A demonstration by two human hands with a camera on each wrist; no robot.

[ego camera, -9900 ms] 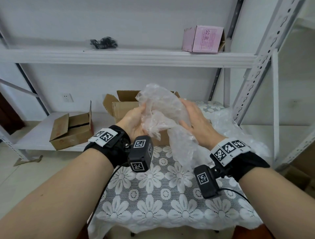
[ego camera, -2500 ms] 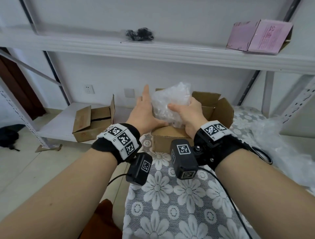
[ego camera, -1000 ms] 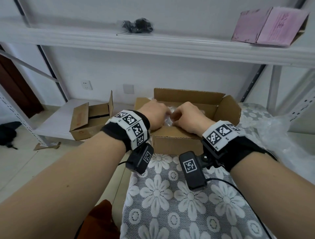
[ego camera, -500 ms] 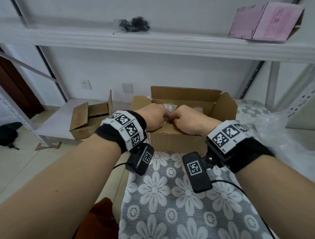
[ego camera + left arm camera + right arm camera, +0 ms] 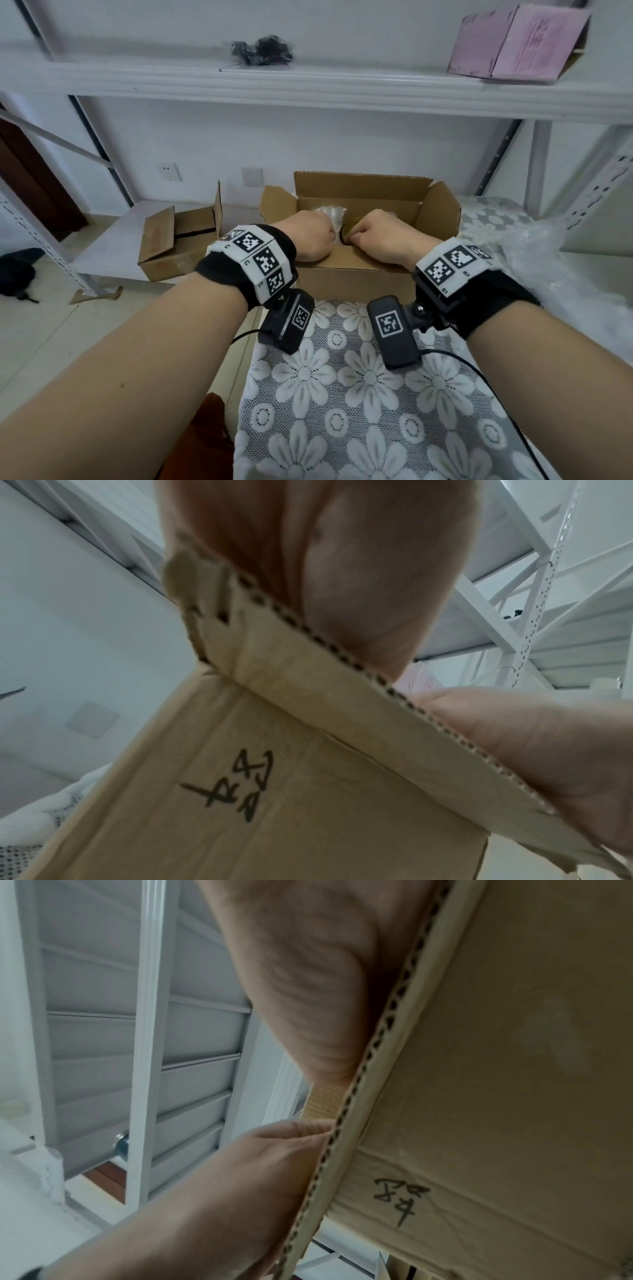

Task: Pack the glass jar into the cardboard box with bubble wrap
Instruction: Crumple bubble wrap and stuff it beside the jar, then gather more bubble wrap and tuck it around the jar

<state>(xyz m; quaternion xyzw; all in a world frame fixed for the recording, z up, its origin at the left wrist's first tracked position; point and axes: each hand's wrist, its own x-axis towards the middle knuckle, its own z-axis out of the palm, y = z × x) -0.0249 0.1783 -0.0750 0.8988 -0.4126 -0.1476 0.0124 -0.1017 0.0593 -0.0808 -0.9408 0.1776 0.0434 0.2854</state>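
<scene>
Both hands — inside cardboard box (image 5: 356,274).

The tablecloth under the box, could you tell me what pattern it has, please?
White lace flowers on grey; the tablecloth shows best in the head view.

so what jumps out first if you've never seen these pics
Two forearms with black-and-white tagged wristbands reach to an open cardboard box on a flowered lace cloth. The left hand and right hand are curled over its near edge, with crumpled bubble wrap just showing inside. Up right, a pink box sits on the white shelf.
</scene>
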